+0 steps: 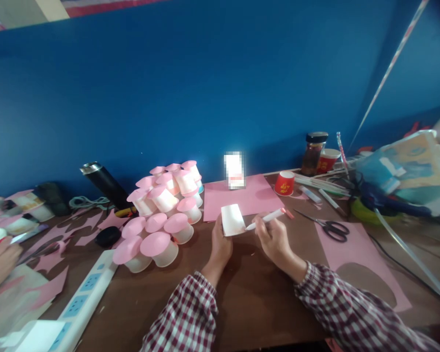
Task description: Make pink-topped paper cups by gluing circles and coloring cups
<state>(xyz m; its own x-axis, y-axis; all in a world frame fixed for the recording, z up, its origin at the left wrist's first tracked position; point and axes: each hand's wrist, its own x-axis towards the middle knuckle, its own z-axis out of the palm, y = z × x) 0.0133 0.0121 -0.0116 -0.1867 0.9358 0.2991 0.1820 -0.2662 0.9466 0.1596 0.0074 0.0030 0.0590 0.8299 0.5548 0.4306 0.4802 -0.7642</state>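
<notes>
In the middle of the table my left hand is wrapped around a white paper cup. My right hand grips a white marker with a pinkish end, its tip at the cup's lower right edge; whether it touches cannot be made out. To the left of my hands stand several white cups topped with pink paper discs, some stacked at the back. Behind my hands lies a pink paper sheet, and a red paper cup stands to the right of it.
Black-handled scissors and a cut pink sheet lie at right. A white power strip, pink scraps and a dark flask are at left. Another person's hand reaches in there. A dark-lidded jar stands against the blue wall.
</notes>
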